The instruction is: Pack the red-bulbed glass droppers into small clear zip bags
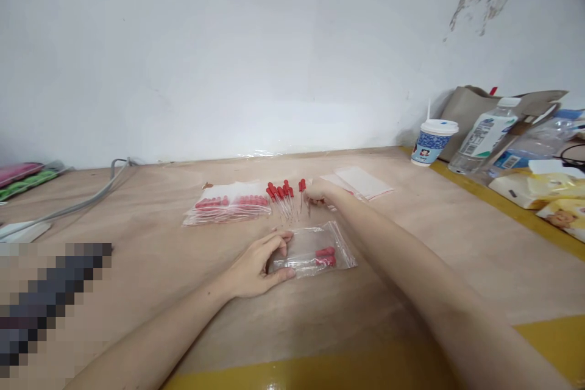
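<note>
Two droppers (325, 261) lie in a bag (305, 239); left hand (261, 259), spread, touches its edges; right hand (321, 192) curls beside loose droppers (280, 191), grip unclear

My left hand (256, 265) is covering the left end of the clear bag (305, 241). Beyond that bag, my curled right hand (320, 193) is concealing its grip, and I am not making out what it is holding. Left of the bag, a dark object (59, 286) is dissolving into coarse blocks. Far right of it, a yellow packet (563, 214) is running off the edge
</note>
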`<move>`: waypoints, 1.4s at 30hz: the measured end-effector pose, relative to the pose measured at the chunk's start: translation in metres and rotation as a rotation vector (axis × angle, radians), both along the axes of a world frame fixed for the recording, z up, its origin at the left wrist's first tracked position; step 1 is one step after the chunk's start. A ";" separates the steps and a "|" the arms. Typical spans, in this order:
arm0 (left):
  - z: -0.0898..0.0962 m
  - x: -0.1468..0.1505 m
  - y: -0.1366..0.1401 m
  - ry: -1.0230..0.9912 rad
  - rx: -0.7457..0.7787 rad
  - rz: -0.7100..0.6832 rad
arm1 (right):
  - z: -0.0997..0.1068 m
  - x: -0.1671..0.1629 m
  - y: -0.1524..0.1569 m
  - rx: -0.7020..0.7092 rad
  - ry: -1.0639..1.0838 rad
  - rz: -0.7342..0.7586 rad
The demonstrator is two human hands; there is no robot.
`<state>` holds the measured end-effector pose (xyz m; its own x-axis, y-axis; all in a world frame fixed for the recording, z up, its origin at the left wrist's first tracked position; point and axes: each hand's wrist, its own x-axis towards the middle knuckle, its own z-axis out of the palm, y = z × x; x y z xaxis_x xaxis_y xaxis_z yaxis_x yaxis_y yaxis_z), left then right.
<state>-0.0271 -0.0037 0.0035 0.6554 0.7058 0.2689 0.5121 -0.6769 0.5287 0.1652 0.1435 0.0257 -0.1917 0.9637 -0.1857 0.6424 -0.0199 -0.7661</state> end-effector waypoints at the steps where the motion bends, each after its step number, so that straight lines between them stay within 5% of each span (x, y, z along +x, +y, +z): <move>1: 0.000 0.000 0.000 0.007 0.000 0.001 | 0.002 0.004 -0.002 -0.036 0.025 -0.030; 9: -0.003 -0.002 0.003 0.058 0.039 -0.010 | 0.011 0.050 -0.046 -0.023 0.320 -0.187; 18: -0.006 -0.004 0.005 0.104 0.028 -0.019 | -0.031 0.094 -0.102 0.247 0.664 -0.369; 26: -0.004 -0.004 0.004 0.113 0.043 -0.006 | -0.049 0.076 -0.120 0.194 0.796 -0.193; 30: -0.003 -0.003 0.004 0.127 0.043 -0.003 | -0.047 0.081 -0.125 0.124 0.672 -0.001; 37: -0.002 -0.004 0.003 0.152 0.027 0.002 | -0.038 0.105 -0.121 0.423 -0.010 0.240; 42: -0.003 -0.004 0.004 0.162 0.025 0.012 | -0.031 0.114 -0.121 0.504 -0.104 0.339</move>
<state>-0.0316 0.0005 0.0004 0.6833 0.7082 0.1778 0.5972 -0.6821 0.4221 0.2787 0.0225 -0.0049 -0.5082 0.8263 0.2429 0.6216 0.5471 -0.5606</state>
